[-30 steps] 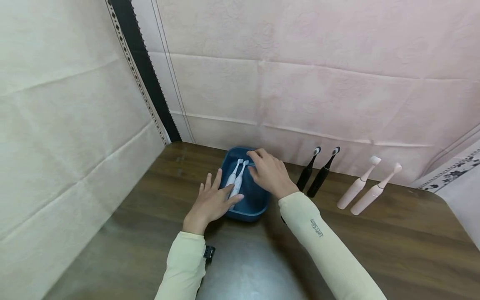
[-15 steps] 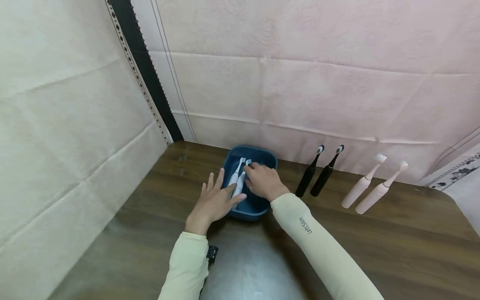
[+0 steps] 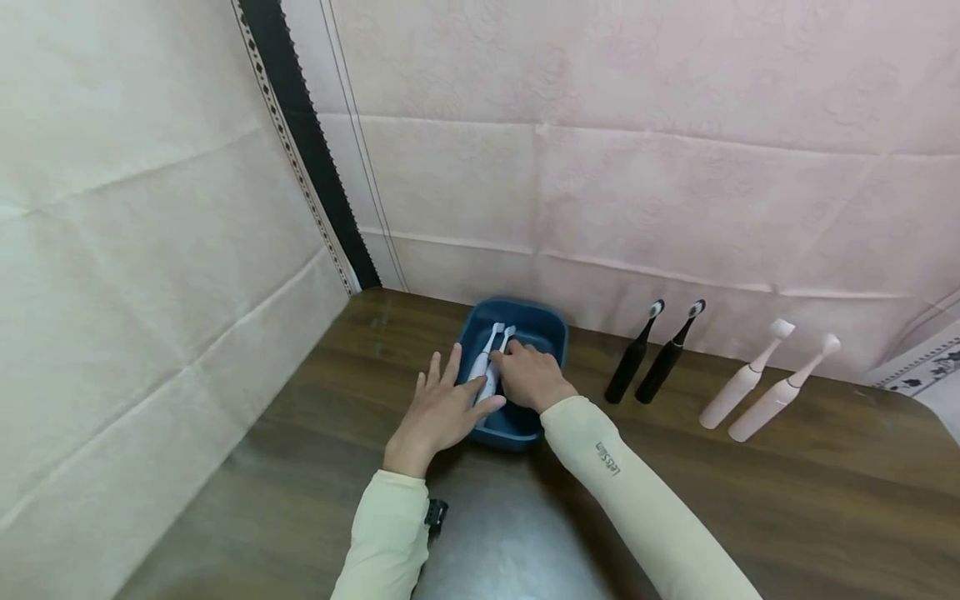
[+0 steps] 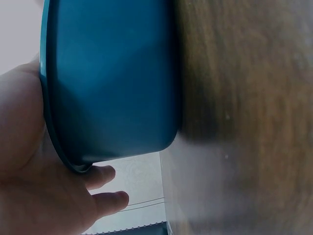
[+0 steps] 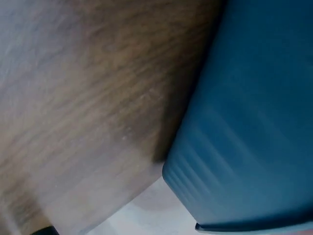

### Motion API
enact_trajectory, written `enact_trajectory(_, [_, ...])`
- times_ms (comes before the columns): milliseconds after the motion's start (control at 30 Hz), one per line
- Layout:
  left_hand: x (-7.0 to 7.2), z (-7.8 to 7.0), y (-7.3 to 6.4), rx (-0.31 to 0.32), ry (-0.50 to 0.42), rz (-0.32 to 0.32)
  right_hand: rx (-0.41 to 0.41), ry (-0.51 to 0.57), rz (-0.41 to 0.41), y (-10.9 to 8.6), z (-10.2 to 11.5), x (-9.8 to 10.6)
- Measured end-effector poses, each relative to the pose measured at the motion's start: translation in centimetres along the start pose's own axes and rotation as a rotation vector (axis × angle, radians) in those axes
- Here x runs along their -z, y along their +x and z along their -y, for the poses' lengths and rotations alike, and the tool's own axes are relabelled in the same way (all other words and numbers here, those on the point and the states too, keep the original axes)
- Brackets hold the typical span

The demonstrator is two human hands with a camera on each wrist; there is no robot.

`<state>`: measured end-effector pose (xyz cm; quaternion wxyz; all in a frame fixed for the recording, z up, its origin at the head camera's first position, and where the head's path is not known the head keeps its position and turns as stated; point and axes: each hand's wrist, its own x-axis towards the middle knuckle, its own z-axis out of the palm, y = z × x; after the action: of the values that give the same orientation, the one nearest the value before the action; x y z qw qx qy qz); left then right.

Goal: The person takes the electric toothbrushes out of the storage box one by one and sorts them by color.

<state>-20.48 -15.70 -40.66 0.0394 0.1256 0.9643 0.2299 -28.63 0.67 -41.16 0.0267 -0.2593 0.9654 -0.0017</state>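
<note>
In the head view, a blue plastic bin (image 3: 553,333) holds two white electric toothbrushes side by side: a left one (image 3: 482,362) and a right one (image 3: 492,385). My left hand (image 3: 433,415) spreads over the bin's near left rim, fingers straight, index and thumb across the toothbrush handles. Its palm and fingers lie along the bin's rim in the left wrist view, where the bin's outer wall (image 4: 112,83) fills much of the picture. Inside the bin, my right hand (image 3: 534,379) curls its fingers at the right toothbrush, gripping it near the neck; the fingertips are partly hidden.
To the bin's right, two black electric toothbrushes (image 3: 628,367) lean against the pale cloth backdrop (image 3: 637,208). Farther right are two pink electric toothbrushes (image 3: 731,396). Everything stands on a brown wood-grain table (image 3: 847,450); another cloth (image 3: 172,292) hangs at left.
The right hand has come down from the bin's far right rim onto the right white toothbrush, its fingers curling. The left hand keeps its place on the bin. The head view shifts slightly.
</note>
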Motion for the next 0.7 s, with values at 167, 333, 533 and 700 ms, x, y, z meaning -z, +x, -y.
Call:
enact_trajectory(167, [0.01,-0.1,-0.03,0.004,0.002,-0.004,-0.014,0.007,0.023,0.43,-0.09,-0.4])
enact_trajectory(333, [-0.2,-0.23,-0.05,-0.009,-0.001,0.002,-0.031,0.01,0.028,0.61,-0.31,-0.91])
enact_trajectory(533, [-0.3,-0.03,0.09,-0.008,-0.008,-0.002,-0.044,0.007,0.032,0.75,-0.27,-0.94])
enact_trajectory(700, [-0.13,0.08,0.11,-0.001,-0.01,-0.004,-0.035,0.042,0.035,0.85,-0.35,-0.69])
